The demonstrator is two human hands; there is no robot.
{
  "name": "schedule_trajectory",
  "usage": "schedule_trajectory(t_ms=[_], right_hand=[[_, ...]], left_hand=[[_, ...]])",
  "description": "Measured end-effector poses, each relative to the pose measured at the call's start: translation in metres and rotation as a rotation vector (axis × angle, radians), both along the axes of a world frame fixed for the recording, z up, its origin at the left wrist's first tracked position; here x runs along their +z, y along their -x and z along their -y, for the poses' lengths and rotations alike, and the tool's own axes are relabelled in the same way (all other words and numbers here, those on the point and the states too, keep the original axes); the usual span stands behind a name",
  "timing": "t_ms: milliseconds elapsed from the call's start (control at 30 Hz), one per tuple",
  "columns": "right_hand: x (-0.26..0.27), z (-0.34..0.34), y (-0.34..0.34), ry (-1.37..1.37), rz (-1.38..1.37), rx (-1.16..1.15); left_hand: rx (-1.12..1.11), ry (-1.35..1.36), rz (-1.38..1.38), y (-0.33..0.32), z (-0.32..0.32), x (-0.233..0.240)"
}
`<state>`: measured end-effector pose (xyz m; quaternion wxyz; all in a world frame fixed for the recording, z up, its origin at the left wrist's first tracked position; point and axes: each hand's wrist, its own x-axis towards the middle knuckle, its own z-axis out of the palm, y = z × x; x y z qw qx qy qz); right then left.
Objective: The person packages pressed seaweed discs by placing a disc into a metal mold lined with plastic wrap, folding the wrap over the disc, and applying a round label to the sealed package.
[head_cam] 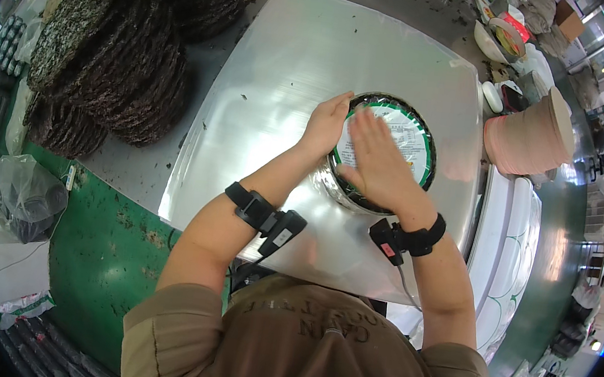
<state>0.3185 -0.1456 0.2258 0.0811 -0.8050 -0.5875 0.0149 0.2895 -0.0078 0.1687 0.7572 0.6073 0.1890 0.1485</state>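
Observation:
A round stack of dark dried seaweed sheets in clear plastic wrap (431, 142) stands on a metal-topped table (271, 67). On its top lies a round white label with a green rim (405, 139), bearing writing. My left hand (329, 122) rests against the pack's left side, fingers pointing away from me. My right hand (380, 161) is spread flat over the label, palm down and slightly blurred. Both wrists carry black straps with small devices.
Tall stacks of dried seaweed (110, 55) stand at the left. A large spool of pinkish twine (529, 133), a bowl (500, 41) and a phone (513, 98) are at the right. Long white printed rolls (510, 246) lie beside the table; plastic bags (30, 194) sit at lower left.

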Motion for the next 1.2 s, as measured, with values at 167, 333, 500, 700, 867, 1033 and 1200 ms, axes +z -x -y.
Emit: schedule_trajectory(t_ms=[167,333,500,700,867,1033,1200], right_hand=[[0.02,0.046,0.009,-0.015,-0.308,0.134],[0.001,0.053,0.016,-0.052,0.114,-0.141],[0.01,0.067,0.021,-0.117,0.28,-0.156],[-0.013,0.091,0.021,-0.602,-0.134,-0.096],[-0.025,0.148,0.042,-0.577,-1.345,-0.586],[-0.004,0.141,0.045,-0.626,-0.963,-0.426],[-0.042,0.155,0.052,-0.892,-1.377,-0.361]], left_hand=[[0.01,-0.6,-0.044,0.003,-0.015,0.015],[-0.09,-1.128,0.132,0.017,0.031,0.089],[-0.411,-1.175,0.388,0.029,0.07,0.126],[-0.566,-0.062,-0.336,0.016,-0.016,0.04],[-0.89,-0.647,-0.257,-0.019,-0.092,0.079],[-0.119,0.175,0.141,-0.119,-0.133,0.213],[-0.772,-0.366,0.041,-0.09,-0.058,0.113]])
